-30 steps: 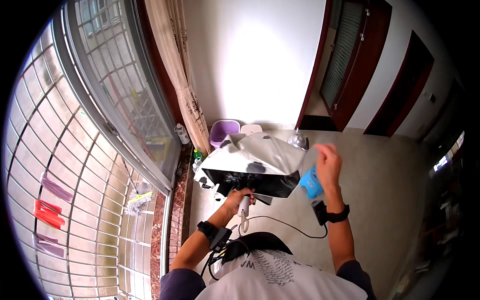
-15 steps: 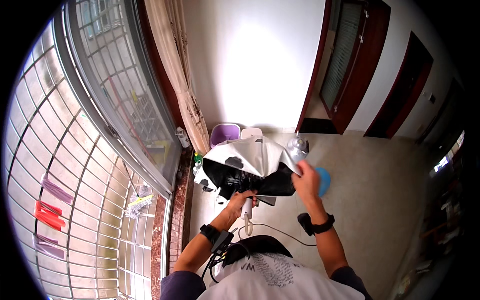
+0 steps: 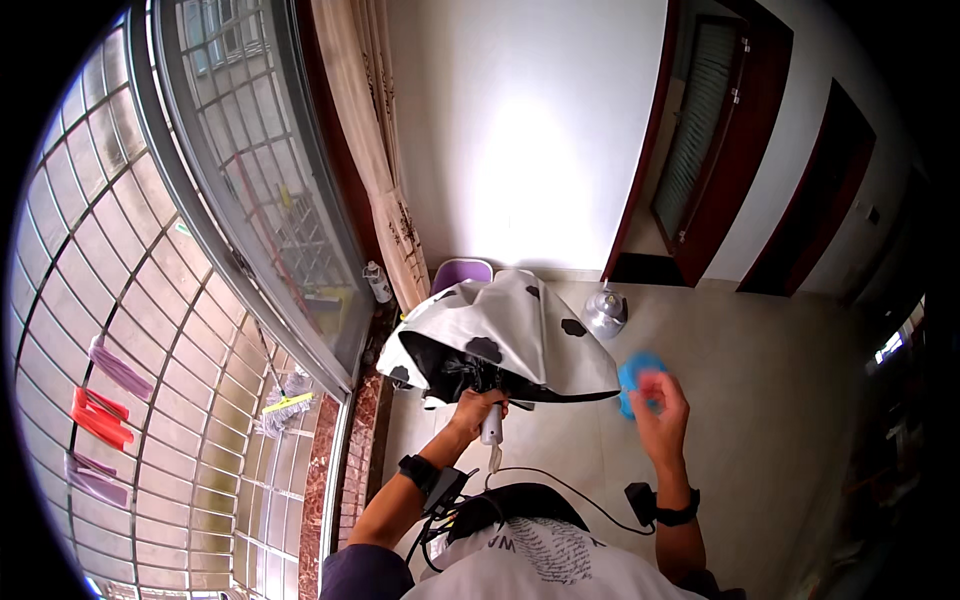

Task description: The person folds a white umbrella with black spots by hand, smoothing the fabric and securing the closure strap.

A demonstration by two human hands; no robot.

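A half-folded umbrella (image 3: pixel 530 325), white with black blotches outside and black inside, is in front of me. Its fabric hangs loose in folds, and a corner points right. My left hand (image 3: pixel 478 408) is closed around the shaft just above the white handle (image 3: pixel 491 428), from which a pale wrist strap (image 3: pixel 495 457) dangles. To the right of the fabric, my right hand (image 3: pixel 661 412) is raised and apart from it. Its fingers are loosely bent, spread from the thumb and holding nothing; the tips are blurred.
A blue round object (image 3: pixel 636 372) lies on the floor beyond my right hand. Behind the umbrella are a purple bin (image 3: pixel 462 270) and a transparent-and-silver appliance (image 3: pixel 605 312). A sliding glass door (image 3: pixel 270 190) stands left. A cable (image 3: pixel 570 487) runs to my right wrist.
My right hand has let go of the umbrella's right edge and moved right and down. The fabric corner now hangs free. My left hand keeps its grip.
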